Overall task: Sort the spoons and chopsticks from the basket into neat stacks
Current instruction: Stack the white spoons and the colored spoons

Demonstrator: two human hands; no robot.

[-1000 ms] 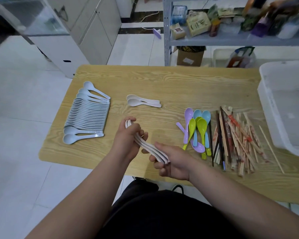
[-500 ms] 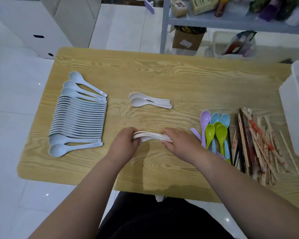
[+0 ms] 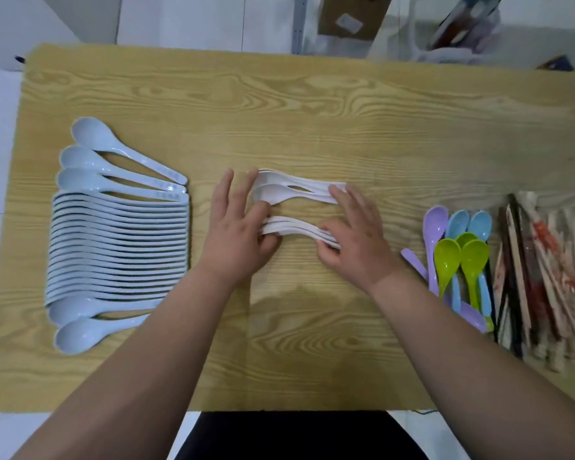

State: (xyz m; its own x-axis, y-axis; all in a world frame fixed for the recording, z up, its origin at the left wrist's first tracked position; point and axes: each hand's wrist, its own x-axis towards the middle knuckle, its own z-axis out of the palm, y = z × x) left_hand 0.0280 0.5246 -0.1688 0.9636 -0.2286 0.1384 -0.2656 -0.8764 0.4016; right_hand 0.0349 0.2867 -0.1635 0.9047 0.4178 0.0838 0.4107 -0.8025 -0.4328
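Left hand [image 3: 236, 234] and right hand [image 3: 356, 240] pinch the ends of the spoon stack [image 3: 296, 229]. Likely light, stiff, slippery: grip both ends.

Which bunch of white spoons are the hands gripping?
The nearer white bundle, pinched at its ends by the left hand and right hand; the farther white pair lies beyond it.

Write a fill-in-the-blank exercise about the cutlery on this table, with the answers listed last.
1. The spoon bundle gripped by the left hand and the right hand is ____ in colour.
2. The long row of pale blue spoons lies on the table at its ____ side.
3. The chopsticks lie to the ____ of the coloured spoons.
Answers: white; left; right.
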